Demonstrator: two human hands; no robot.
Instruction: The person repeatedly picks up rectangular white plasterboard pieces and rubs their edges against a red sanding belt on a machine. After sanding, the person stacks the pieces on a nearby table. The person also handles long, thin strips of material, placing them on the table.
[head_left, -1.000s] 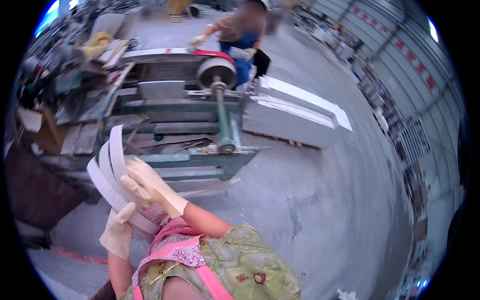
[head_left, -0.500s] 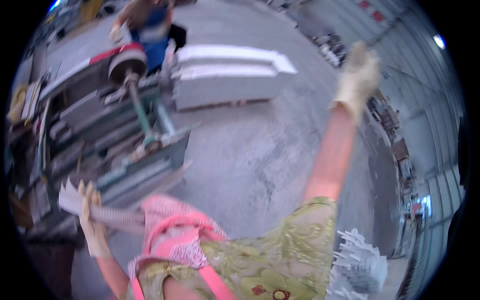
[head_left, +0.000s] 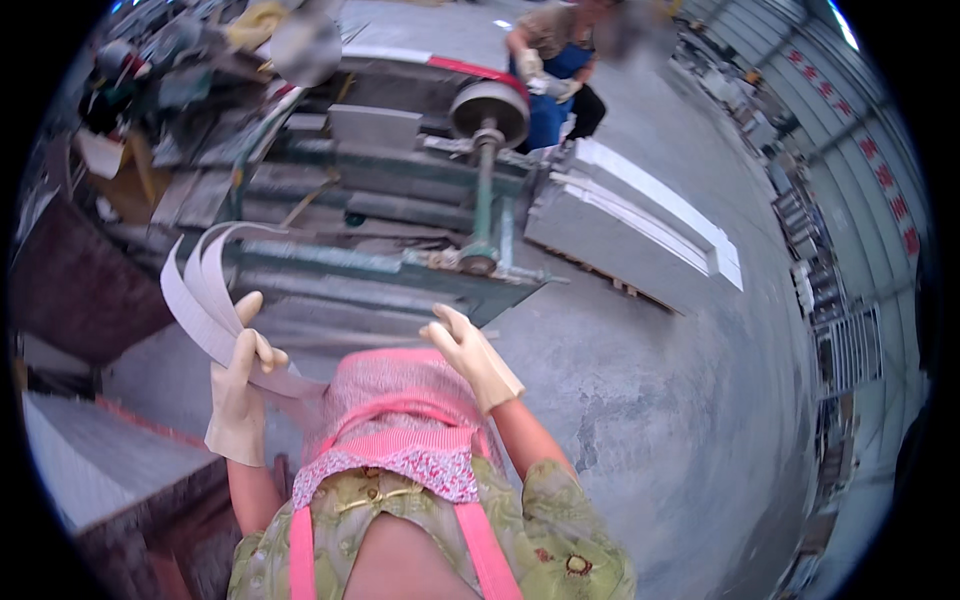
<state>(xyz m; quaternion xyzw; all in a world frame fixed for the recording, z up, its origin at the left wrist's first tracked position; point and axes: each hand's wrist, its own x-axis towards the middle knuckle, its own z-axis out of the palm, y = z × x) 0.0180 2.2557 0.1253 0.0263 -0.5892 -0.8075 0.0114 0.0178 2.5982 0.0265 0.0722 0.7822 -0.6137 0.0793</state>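
Observation:
My left hand, in a cream rubber glove, is closed around several thin, pale, curved strips. Their upper ends fan out and bend over beyond my fingers, while the lower ends hang beside my pink apron. In front of the apron's right side is my right hand, gloved alike. Its fingers are stretched out and I see nothing in them. Just beyond both hands stands a green-framed machine with a belt wheel on a shaft.
A co-worker in a blue apron is behind the wheel. Pale slabs lie stacked on a pallet at the machine's right. To my lower left is a large block with a pale top. Assorted goods line the wall at right.
My right hand has come down from far out on the right to in front of my apron. My left hand still grips the strips. The view has turned leftward.

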